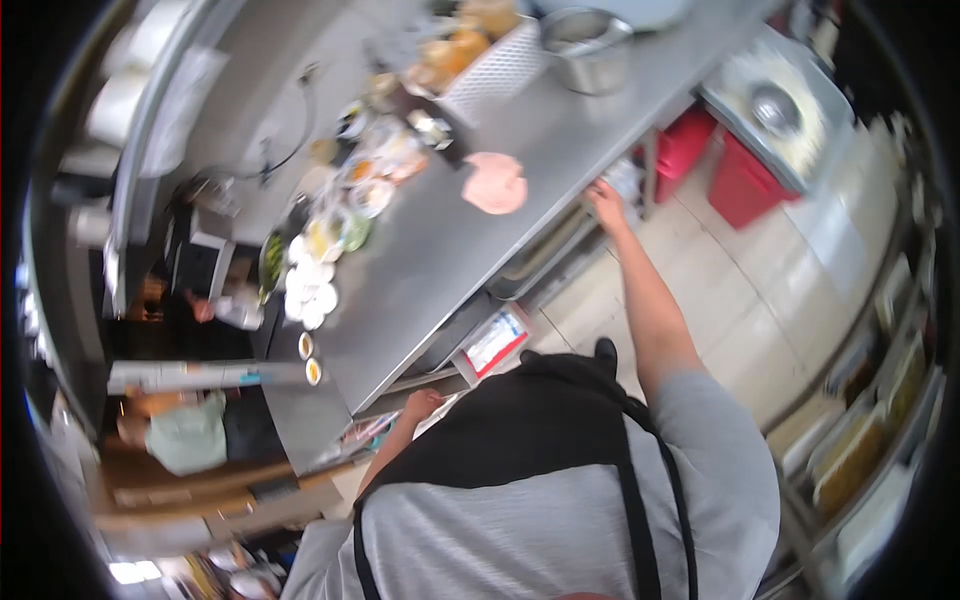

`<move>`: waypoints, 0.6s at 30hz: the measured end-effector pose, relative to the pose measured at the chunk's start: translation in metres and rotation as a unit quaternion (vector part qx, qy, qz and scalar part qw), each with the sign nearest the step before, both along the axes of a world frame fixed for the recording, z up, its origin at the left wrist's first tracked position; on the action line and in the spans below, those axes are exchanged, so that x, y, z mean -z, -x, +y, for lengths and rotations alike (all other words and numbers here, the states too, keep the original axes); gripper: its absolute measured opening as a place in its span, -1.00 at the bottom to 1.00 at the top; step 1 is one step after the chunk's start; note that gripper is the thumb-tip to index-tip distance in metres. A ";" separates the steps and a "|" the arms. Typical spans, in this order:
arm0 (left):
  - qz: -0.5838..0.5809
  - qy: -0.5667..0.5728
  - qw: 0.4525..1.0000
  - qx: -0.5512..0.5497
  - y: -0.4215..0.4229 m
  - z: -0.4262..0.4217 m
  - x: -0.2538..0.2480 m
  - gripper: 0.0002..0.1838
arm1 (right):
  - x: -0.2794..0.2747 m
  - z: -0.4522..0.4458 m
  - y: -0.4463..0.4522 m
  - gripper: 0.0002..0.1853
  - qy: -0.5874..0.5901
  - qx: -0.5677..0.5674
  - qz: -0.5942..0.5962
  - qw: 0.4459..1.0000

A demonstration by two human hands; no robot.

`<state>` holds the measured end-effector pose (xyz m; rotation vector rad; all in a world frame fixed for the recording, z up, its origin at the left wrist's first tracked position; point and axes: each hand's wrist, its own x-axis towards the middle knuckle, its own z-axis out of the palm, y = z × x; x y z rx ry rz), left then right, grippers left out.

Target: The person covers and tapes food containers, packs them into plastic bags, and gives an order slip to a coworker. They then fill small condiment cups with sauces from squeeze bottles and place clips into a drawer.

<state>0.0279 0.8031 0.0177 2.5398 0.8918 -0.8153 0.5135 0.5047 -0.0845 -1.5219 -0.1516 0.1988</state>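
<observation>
My right hand [606,203] reaches out to the front edge of the steel counter [430,260], its fingers bent near the edge beside a shelf below; what they hold, if anything, is hidden. Low by my body, my left hand [424,403] has its fingers curled near the lower shelf, close to a white and red box [494,340]. A round pink piece [495,183] lies flat on the counter, apart from both hands. Small containers [372,197] and a group of white round items [312,285] stand along the back of the counter. The picture is blurred.
A white basket of jars [495,70] and a metal pot [587,50] stand at the counter's far end. Red bins [745,185] and a grey tub with a bowl [775,108] are at the right. Another person [187,435] is at the left. Racked trays [865,440] line the lower right.
</observation>
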 end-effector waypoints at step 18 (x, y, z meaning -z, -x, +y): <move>0.001 -0.002 0.998 -0.065 0.012 -0.015 -0.007 -0.62 | 0.019 -0.016 -0.022 -0.63 -0.018 -0.022 0.119 0.992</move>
